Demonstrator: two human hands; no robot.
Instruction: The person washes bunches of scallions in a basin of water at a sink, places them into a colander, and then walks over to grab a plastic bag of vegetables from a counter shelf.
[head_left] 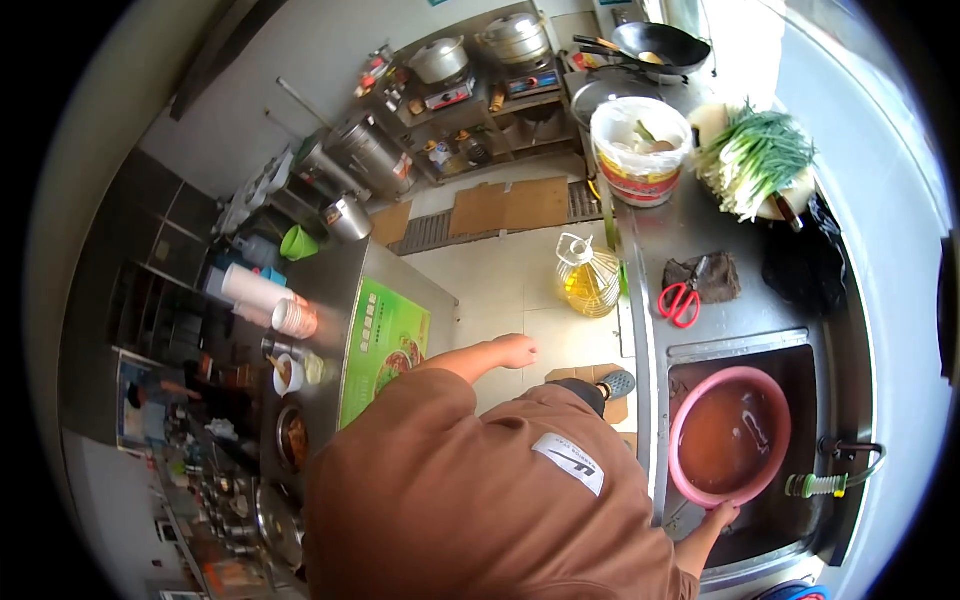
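Observation:
My right hand (722,516) grips the near rim of a pink basin (679,452), with the thumb at the edge and the other fingers mostly hidden. Reddish-brown water (715,445) fills part of the basin, which sits inside a steel sink (738,350). Away from the counter, my left hand (516,350) hangs over the floor with its fingers curled and nothing visible in them. Beyond it stands an oil bottle (586,280). Red-handled scissors (679,305) lie against a dark cloth (715,277) beside the sink.
Green onions (757,160), a lined bucket (640,150) and a wok (665,45) stand along the right counter. A faucet (850,450) is at the sink's right edge. On the left, a steel counter (340,300) holds cups (293,318). Pots (440,60) sit on burners behind.

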